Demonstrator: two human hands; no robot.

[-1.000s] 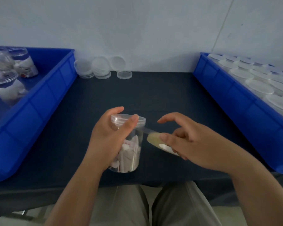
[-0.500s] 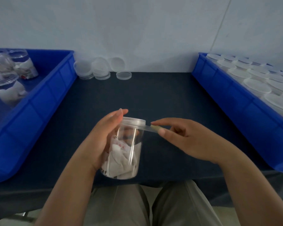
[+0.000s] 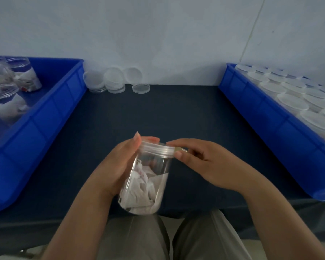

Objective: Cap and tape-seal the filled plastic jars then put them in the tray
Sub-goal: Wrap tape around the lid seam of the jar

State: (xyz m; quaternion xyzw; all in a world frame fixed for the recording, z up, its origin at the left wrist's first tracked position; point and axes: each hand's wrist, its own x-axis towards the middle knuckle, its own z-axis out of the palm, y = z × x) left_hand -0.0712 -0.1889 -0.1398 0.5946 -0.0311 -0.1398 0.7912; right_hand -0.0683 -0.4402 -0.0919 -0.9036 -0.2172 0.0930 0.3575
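Head camera, looking down at a dark table (image 3: pixel 176 113). The person's left hand (image 3: pixel 120 166) curls round a clear plastic jar (image 3: pixel 148 177) of white packets. It is held in the air over the near edge of the table, above the lap.

The right hand (image 3: pixel 201 162) pinches a small roll of tape (image 3: pixel 179 149) between thumb and forefinger, touching the side of the lid (image 3: pixel 157 150). A second ago this hand stood apart, with a strip stretched across to the jar. Now it has closed in, so the tape seems to be going round the lid seam. Sealing looks under way, not finished.

The jar's long axis is tilted: the lid points up and away, slightly right, and the base points toward the person.

A blue tray (image 3: pixel 45 113) of jars sits at the table's left edge. Another tray (image 3: pixel 270 119), with capped jars, sits at the right edge. Spare lids (image 3: pixel 114 81) lie at the far edge.
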